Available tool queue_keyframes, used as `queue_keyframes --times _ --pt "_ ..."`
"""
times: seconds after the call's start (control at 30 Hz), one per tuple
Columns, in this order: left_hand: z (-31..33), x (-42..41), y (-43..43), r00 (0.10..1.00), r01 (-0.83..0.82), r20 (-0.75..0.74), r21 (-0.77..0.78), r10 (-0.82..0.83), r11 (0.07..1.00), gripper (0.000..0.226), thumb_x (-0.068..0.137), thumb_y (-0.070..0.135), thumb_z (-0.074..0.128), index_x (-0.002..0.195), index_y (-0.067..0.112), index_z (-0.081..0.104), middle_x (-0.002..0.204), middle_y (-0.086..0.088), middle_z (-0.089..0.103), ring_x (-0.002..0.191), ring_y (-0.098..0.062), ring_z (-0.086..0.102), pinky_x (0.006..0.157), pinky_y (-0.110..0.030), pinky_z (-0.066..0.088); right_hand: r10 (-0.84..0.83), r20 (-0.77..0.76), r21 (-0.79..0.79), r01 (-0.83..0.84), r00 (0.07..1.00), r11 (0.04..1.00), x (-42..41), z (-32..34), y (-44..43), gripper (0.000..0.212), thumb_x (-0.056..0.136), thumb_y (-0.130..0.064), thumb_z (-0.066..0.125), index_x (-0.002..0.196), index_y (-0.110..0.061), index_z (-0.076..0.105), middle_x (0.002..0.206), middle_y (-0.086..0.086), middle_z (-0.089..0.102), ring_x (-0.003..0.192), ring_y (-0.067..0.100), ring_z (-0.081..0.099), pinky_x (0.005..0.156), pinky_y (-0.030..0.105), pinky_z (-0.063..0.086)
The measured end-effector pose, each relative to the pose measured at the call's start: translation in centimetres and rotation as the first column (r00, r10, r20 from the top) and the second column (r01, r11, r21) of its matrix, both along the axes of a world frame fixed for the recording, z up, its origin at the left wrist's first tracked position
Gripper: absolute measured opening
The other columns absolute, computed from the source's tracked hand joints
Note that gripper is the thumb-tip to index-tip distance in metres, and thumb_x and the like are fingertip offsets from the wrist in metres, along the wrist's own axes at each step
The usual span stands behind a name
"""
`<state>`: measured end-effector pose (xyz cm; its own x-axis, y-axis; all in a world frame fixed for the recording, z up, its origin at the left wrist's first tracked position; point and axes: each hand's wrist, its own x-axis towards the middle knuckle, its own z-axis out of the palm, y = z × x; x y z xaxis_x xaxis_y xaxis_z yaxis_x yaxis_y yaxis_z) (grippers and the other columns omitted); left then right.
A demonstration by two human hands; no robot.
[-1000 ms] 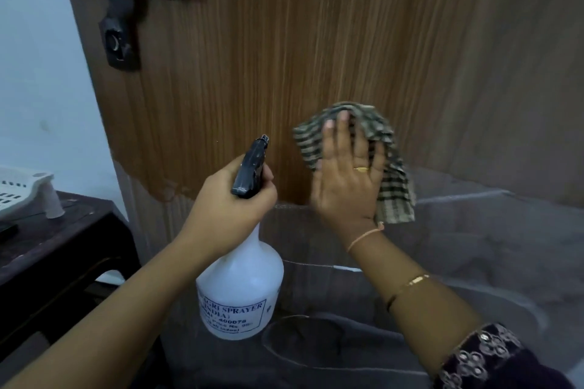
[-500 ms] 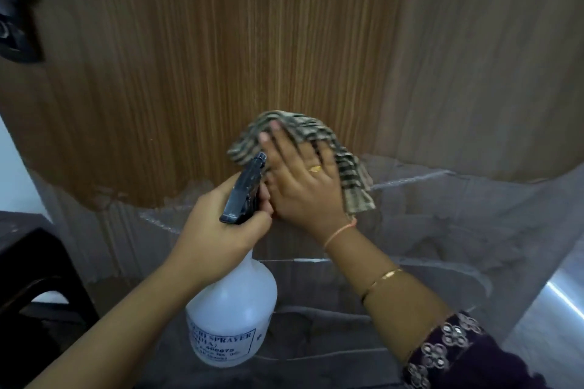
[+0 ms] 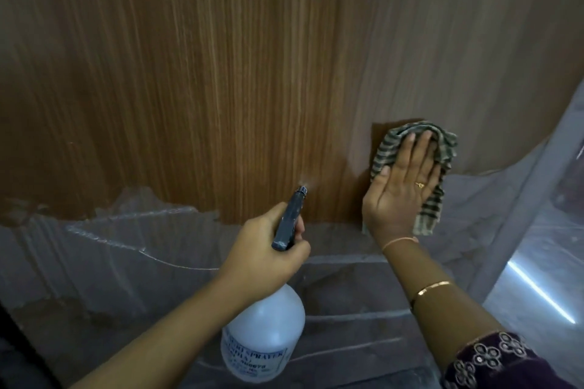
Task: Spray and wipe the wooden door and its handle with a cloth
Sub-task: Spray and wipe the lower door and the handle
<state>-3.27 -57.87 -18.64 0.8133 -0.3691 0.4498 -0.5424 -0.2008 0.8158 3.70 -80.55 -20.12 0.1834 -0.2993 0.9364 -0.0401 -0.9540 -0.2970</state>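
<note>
The wooden door (image 3: pixel 221 73) fills the view, brown with vertical grain. My left hand (image 3: pixel 265 253) grips the neck of a white spray bottle (image 3: pixel 262 338), whose dark nozzle (image 3: pixel 292 215) points at the door with a faint puff of mist at its tip. To the right, my right hand (image 3: pixel 404 193) lies flat, fingers straight, pressing a checked cloth (image 3: pixel 442 148) against the door. The door's handle and latch are out of view.
Torn clear plastic film (image 3: pixel 142 262) covers the door's lower part, its ragged edge running just below both hands. A bright strip of floor (image 3: pixel 537 287) shows at the right, past the door's edge.
My right hand has slid the cloth from the middle of the door to the right. The view has shifted right, so the latch and the dark table left the frame. Mist now shows at the nozzle.
</note>
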Motion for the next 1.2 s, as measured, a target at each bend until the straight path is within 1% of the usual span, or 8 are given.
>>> queue_keyframes --times 0.1,0.23,0.37,0.57,0.7,0.83,1.0,1.2 --pt "-0.3 -0.3 -0.8 1.000 0.022 0.000 0.027 -0.022 0.999 0.010 0.071 0.019 0.058 0.080 0.015 0.055 0.066 -0.010 0.055 0.059 -0.026 0.055 0.055 -0.039 0.047 0.020 -0.016 0.001 -0.020 1.000 1.000 -0.2 0.1 -0.1 0.057 0.097 -0.029 0.026 0.149 -0.006 0.021 0.155 0.018 0.023 0.144 0.028 0.015 0.117 0.049 0.006" --pt "-0.8 -1.1 -1.3 0.996 0.094 0.007 0.040 -0.094 0.995 0.016 0.073 0.016 0.058 0.088 0.017 0.056 0.081 -0.005 0.062 0.077 -0.020 0.063 0.067 -0.025 0.053 0.063 -0.058 0.018 -0.062 0.996 0.998 -0.7 0.0 1.1 0.059 0.096 -0.029 0.026 0.150 -0.005 0.016 0.157 0.017 0.018 0.146 0.028 0.008 0.117 0.051 0.000" --pt "-1.2 -1.5 -1.4 0.997 0.079 -0.002 -0.048 -0.079 0.996 0.017 0.073 0.011 0.055 0.089 0.013 0.057 0.084 -0.006 0.062 0.079 -0.022 0.062 0.070 -0.021 0.051 0.113 -0.145 -0.188 -0.139 0.983 0.972 -0.7 -0.8 4.2 0.061 0.097 -0.036 0.022 0.152 -0.014 0.007 0.157 0.011 0.012 0.147 0.022 -0.002 0.117 0.050 -0.004" --pt "-1.8 -1.6 -1.0 1.000 0.020 0.014 -0.128 -0.018 0.992 0.024 0.068 0.024 0.057 0.088 0.011 0.059 0.082 -0.013 0.062 0.075 -0.029 0.061 0.066 -0.029 0.052 0.130 -0.217 -0.624 -0.240 0.967 0.744 -0.6 -2.7 8.1 0.072 0.085 -0.046 0.052 0.149 -0.026 0.027 0.160 -0.002 0.014 0.124 0.023 0.041 0.113 0.046 0.014" --pt "-2.3 -1.1 -1.9 1.000 -0.003 0.022 -0.089 0.005 0.996 0.028 0.065 0.030 0.056 0.087 0.013 0.059 0.081 -0.011 0.062 0.071 -0.021 0.061 0.063 -0.021 0.050 0.254 -0.112 -0.605 -0.269 0.961 0.749 -0.4 -2.2 5.9 0.055 0.087 -0.041 0.048 0.141 -0.029 0.046 0.150 -0.002 0.034 0.117 0.019 0.051 0.111 0.040 0.022" --pt "-2.2 -0.6 -4.4 1.000 0.003 0.027 -0.064 -0.001 0.998 0.024 0.064 0.034 0.056 0.085 0.024 0.059 0.081 -0.006 0.063 0.073 -0.022 0.061 0.064 -0.022 0.049 0.172 -0.053 -0.535 -0.173 0.984 0.827 -0.3 -2.2 1.6 0.053 0.095 -0.041 0.040 0.146 -0.028 0.034 0.154 -0.001 0.025 0.132 0.021 0.039 0.115 0.043 0.015" --pt "-1.5 -0.2 -8.1 0.995 0.073 0.069 -0.024 -0.071 0.997 0.020 0.065 0.026 0.058 0.086 0.026 0.059 0.082 -0.004 0.064 0.078 -0.019 0.063 0.067 -0.021 0.051 0.070 0.034 -0.233 -0.060 0.997 0.971 -0.1 -2.1 -5.2 0.053 0.099 -0.039 0.028 0.149 -0.022 0.023 0.155 0.005 0.021 0.145 0.023 0.016 0.117 0.048 0.009" --pt "-2.3 -1.0 -10.6 0.990 0.115 0.077 0.022 -0.117 0.993 0.020 0.069 0.016 0.056 0.089 0.021 0.059 0.082 -0.002 0.063 0.077 -0.017 0.062 0.066 -0.018 0.050 0.035 0.078 0.028 -0.037 0.996 0.999 0.0 -2.6 -10.1 0.054 0.100 -0.036 0.023 0.150 -0.017 0.023 0.157 0.012 0.019 0.146 0.025 0.013 0.117 0.049 0.005"
